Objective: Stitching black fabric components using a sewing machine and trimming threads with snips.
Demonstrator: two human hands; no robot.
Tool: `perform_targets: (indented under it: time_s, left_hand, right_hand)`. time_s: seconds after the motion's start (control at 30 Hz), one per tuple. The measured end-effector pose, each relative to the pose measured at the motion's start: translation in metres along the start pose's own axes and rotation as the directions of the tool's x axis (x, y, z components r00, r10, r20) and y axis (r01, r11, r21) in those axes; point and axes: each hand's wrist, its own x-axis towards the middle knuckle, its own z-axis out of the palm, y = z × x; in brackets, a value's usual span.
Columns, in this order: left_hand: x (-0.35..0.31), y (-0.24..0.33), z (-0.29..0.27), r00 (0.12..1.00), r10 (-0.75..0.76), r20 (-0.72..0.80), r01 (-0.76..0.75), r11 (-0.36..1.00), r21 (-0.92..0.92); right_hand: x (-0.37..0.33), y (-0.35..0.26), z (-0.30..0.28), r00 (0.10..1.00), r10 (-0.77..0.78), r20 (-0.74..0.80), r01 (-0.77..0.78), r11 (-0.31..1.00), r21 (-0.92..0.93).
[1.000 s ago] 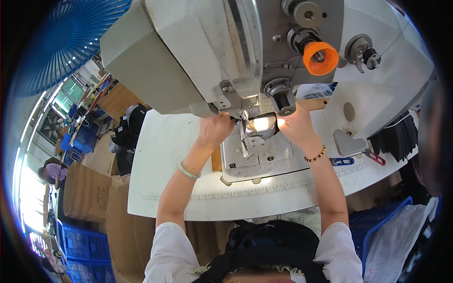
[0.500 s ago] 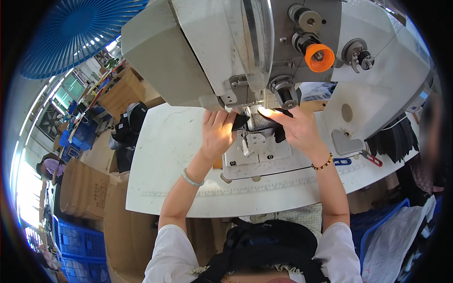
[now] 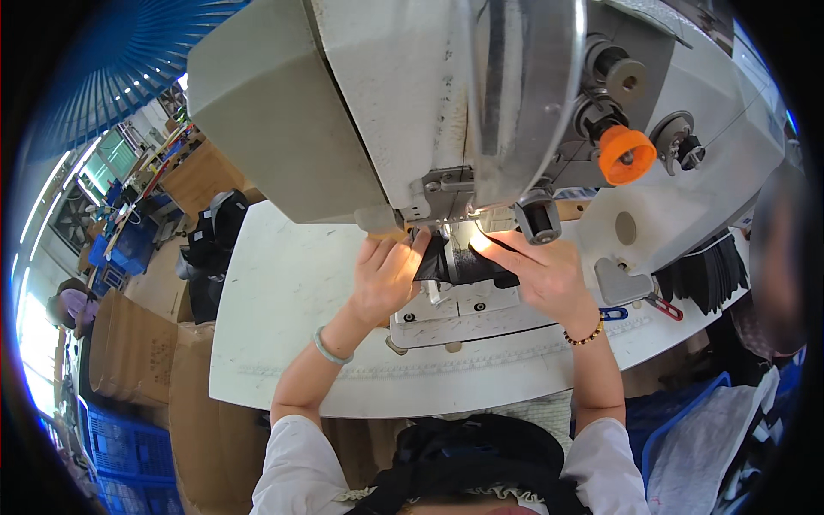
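Observation:
A piece of black fabric lies under the needle area of a white sewing machine, lit by its small lamp. My left hand grips the fabric's left edge, fingers curled together. On the other side, my right hand holds the right edge, with its index finger stretched toward the needle. The presser foot and needle are partly hidden by the machine head and the glare. Below the fabric shows the metal needle plate.
On the white table at right lie blue-handled snips, red-handled snips and a stack of black fabric pieces. Cardboard boxes and blue crates stand at left. A blue fan is upper left.
The whole view has shifted, so the machine looks larger and my hands sit lower in the picture. Both hands keep hold of the fabric, and more of it shows on my side of the needle.

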Motion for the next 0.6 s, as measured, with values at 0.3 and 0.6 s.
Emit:
perform_targets:
  time_s: [0.3, 0.6]
  left_hand:
    - [0.0000, -0.0023, 0.0017, 0.999, 0.011, -0.044, -0.012, 1.000, -0.026]
    - [-0.0034, -0.0050, 0.0048, 0.998, 0.025, -0.052, -0.027, 0.999, -0.034]
  right_hand:
    - [0.0011, -0.0050, -0.0005, 1.000, -0.001, -0.017, 0.001, 0.999, -0.032]
    - [0.0020, -0.0072, -0.0035, 0.999, -0.050, 0.010, 0.051, 0.993, -0.105]
